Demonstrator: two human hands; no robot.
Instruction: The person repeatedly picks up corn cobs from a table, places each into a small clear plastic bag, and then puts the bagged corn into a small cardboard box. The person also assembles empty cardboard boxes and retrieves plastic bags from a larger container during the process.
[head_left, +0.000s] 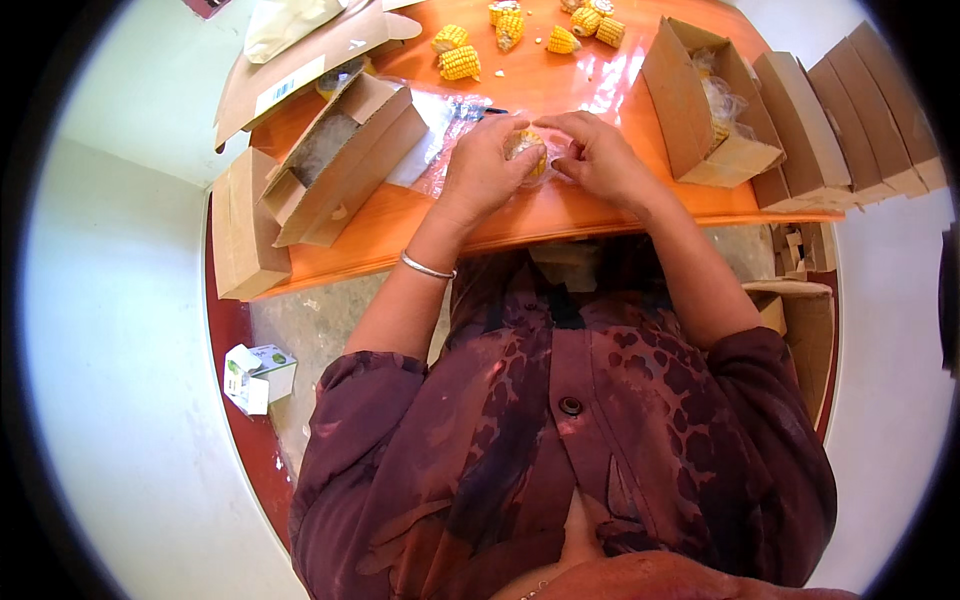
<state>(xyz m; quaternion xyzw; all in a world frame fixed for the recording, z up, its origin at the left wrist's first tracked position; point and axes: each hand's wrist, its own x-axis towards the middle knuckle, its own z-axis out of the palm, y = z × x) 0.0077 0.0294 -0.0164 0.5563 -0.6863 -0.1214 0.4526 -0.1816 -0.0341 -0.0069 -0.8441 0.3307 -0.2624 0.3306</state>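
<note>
A cut piece of yellow corn cob sits between my two hands, just above the table's near side. My left hand grips it from the left, thumb and fingers curved around it. Clear thin plastic lies about the corn's right side, and the bent fingers and thumb of my right hand pinch at it. Part of the corn's underside is hidden by my left thumb. Under and left of my hands, a clear plastic sheet or bag lies flat on the orange table.
Several loose corn pieces lie at the table's far side. An open cardboard box and another carton stand left. At right, an open box holds plastic-wrapped corn beside a row of cartons. A small white box lies on the floor.
</note>
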